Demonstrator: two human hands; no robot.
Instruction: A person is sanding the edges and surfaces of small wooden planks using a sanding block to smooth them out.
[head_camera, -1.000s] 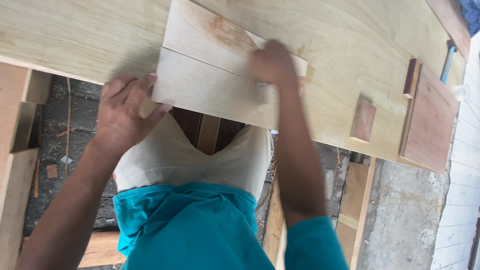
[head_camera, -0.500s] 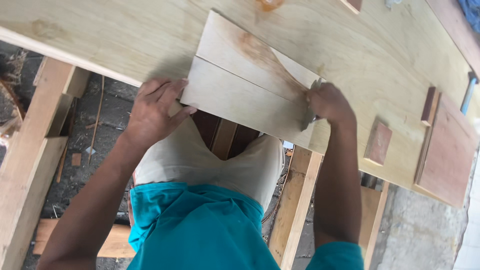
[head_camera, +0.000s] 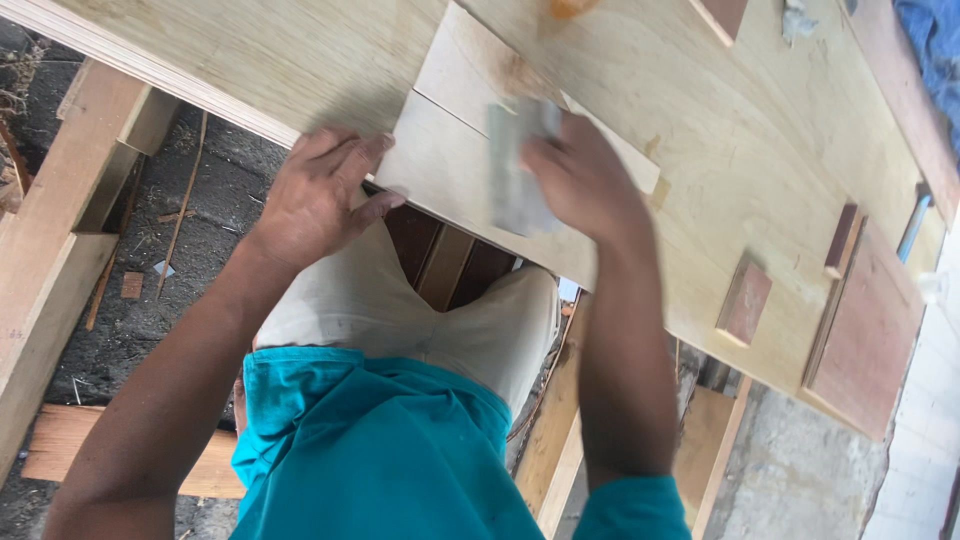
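Head view: right hand (head_camera: 585, 185) gripped a grey sanding pad (head_camera: 520, 170) pressed on pale wood panel (head_camera: 470, 150), which lay on plywood bench (head_camera: 250, 60); left hand (head_camera: 320, 195) flat, fingers spread, steadied panel's near edge. Surface looked smooth w/ brown stain at far end, sanding prob. unfinished

Pale rectangular plywood panel (head_camera: 455, 165), flat on the bench, near edge overhanging it, a straight seam crossing its face. Grey folded sheet of sandpaper (head_camera: 515, 170), blurred, pressed flat on the panel's middle.
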